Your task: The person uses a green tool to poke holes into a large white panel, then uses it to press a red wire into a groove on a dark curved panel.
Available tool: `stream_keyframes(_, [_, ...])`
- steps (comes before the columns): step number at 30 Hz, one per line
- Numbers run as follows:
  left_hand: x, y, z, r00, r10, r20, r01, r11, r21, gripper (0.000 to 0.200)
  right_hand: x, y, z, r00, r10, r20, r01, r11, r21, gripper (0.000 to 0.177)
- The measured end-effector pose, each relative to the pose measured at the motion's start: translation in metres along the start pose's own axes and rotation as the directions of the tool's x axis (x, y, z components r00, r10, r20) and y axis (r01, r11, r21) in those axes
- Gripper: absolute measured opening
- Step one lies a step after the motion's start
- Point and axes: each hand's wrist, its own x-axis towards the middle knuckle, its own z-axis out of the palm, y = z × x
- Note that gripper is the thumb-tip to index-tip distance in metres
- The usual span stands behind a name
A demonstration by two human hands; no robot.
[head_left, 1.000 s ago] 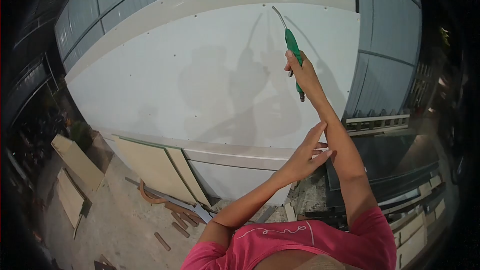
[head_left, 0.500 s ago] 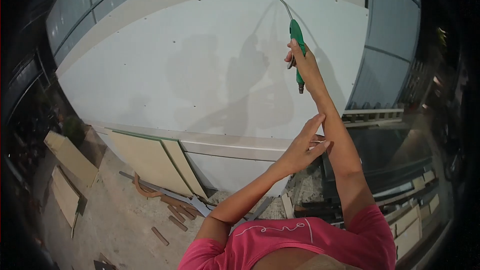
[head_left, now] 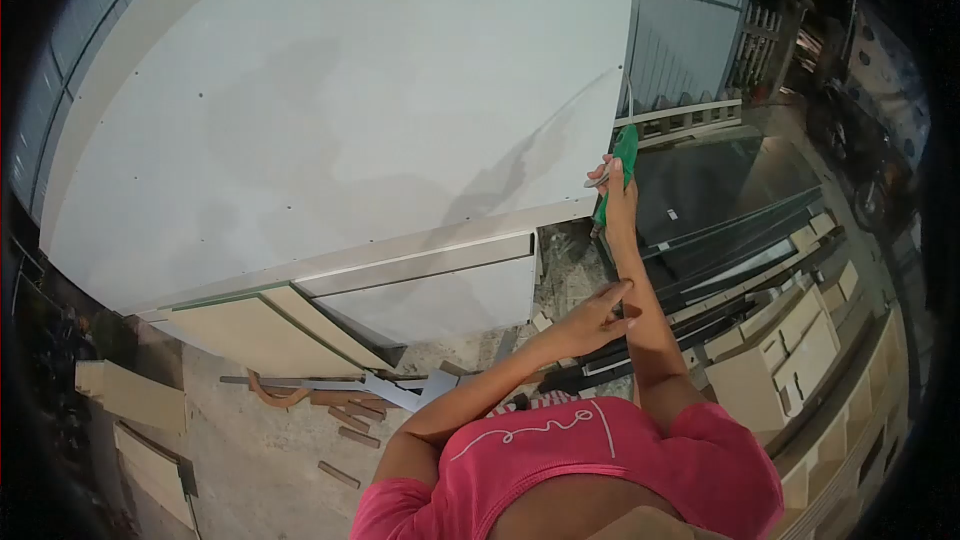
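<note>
"What's the biggest thing over there?"

"The white board (head_left: 380, 110), standing in front of the person. The bare floor (head_left: 250, 470) runs along below it, and the ribbed metal wall (head_left: 690, 40) shows past its right edge."

"And on the right?"

"Dark sheets (head_left: 720, 180), lying near the board's lower right corner. Pale boxes (head_left: 785, 360) sit nearer to the person, along the same side."

"I see cream panels (head_left: 270, 335) too."

"Yes, those lean at the foot of the board, toward the left. Then comes the person's pink shirt (head_left: 550, 440), with a white squiggle across the chest."

"What are the hands doing?"

"The left hand (head_left: 585, 328) is at the right forearm (head_left: 650, 330), its fingers loosely spread and holding nothing; the fingertips look to be touching the skin. The right hand (head_left: 618, 195) is stretched out, its fingers wrapped closely around a green tool (head_left: 627, 145)."

"Where exactly is that tool?"

"Just beside the board's right edge, held nearly upright, its thin metal rod (head_left: 630, 100) pointing up. I can't tell whether the tip touches the board."

"Anything smaller?"

"Brown wood strips (head_left: 338, 475) on the floor, and a dark dot (head_left: 620, 67) on the board, near the rod's tip."
</note>
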Motion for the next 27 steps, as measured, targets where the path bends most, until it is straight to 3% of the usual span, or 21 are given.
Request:
stream_keyframes(4, [0.008, -0.002, 0.004, 0.999, 0.024, -0.024, -0.023, 0.999, 0.027, 0.063, 0.004, -0.003, -0.004, 0.998, 0.039, -0.046, -0.038, 0.999, 0.037, 0.049])
stream_keyframes(7, [0.011, 0.000, 0.003, 0.999, 0.003, -0.041, -0.003, 1.000, 0.003, 0.064, 0.014, 0.008, -0.007, 0.999, 0.020, 0.037, -0.022, 0.999, 0.037, 0.049])
stream_keyframes(9, [0.013, -0.003, 0.004, 0.997, -0.020, -0.071, 0.020, 1.000, -0.001, 0.064, 0.017, 0.015, -0.008, 0.995, 0.003, 0.097, 0.002, 0.998, -0.059, 0.048])
stream_keyframes(11, [0.015, -0.014, 0.004, 0.995, 0.048, -0.083, -0.050, 0.999, -0.016, 0.064, 0.018, 0.022, -0.010, 0.993, 0.004, 0.115, 0.003, 0.998, -0.061, 0.046])
stream_keyframes(13, [0.011, -0.016, 0.009, 0.993, 0.023, -0.115, -0.028, 0.999, -0.044, 0.062, 0.009, 0.015, -0.012, 0.996, 0.031, 0.080, -0.035, 0.998, 0.055, 0.044])
stream_keyframes(16, [0.010, -0.021, 0.015, 0.990, 0.076, -0.122, -0.084, 0.995, -0.061, 0.060, -0.009, 0.030, -0.024, 0.996, 0.076, 0.047, -0.078, 0.995, 0.054, 0.041])
stream_keyframes(19, [0.012, -0.035, 0.025, 0.998, 0.031, 0.047, -0.026, 0.994, -0.102, 0.054, -0.033, 0.045, -0.038, 0.983, 0.181, 0.010, -0.181, 0.980, 0.080, 0.045])
stream_keyframes(20, [0.016, -0.043, 0.025, 0.990, 0.038, 0.134, -0.024, 0.995, -0.099, 0.052, -0.039, 0.046, -0.034, 0.985, 0.173, 0.005, -0.172, 0.976, 0.133, 0.048])
stream_keyframes(21, [0.012, -0.053, 0.034, 0.996, 0.085, 0.030, -0.085, 0.996, 0.028, 0.049, -0.042, 0.044, -0.032, 0.989, 0.147, 0.008, -0.147, 0.988, 0.054, 0.052])
stream_keyframes(22, [0.016, -0.058, 0.032, 0.988, 0.152, 0.037, -0.155, 0.983, 0.101, 0.054, -0.038, 0.046, -0.024, 0.998, 0.065, 0.003, -0.065, 0.997, 0.039, 0.054])
stream_keyframes(24, [0.014, -0.049, 0.025, 0.981, 0.192, -0.022, -0.189, 0.976, 0.112, 0.064, -0.026, 0.027, -0.015, 0.987, 0.004, 0.158, 0.000, 1.000, -0.025, 0.048])
stream_keyframes(25, [0.006, -0.021, 0.008, 0.996, 0.071, 0.055, -0.067, 0.996, -0.064, 0.062, -0.014, 0.019, -0.005, 0.977, -0.029, 0.211, 0.036, 0.999, -0.028, 0.041])
stream_keyframes(27, [-0.001, -0.003, -0.008, 0.983, 0.174, -0.063, -0.169, 0.983, 0.078, 0.061, 0.006, -0.019, 0.032, 0.952, -0.121, 0.280, 0.124, 0.992, 0.006, 0.038])
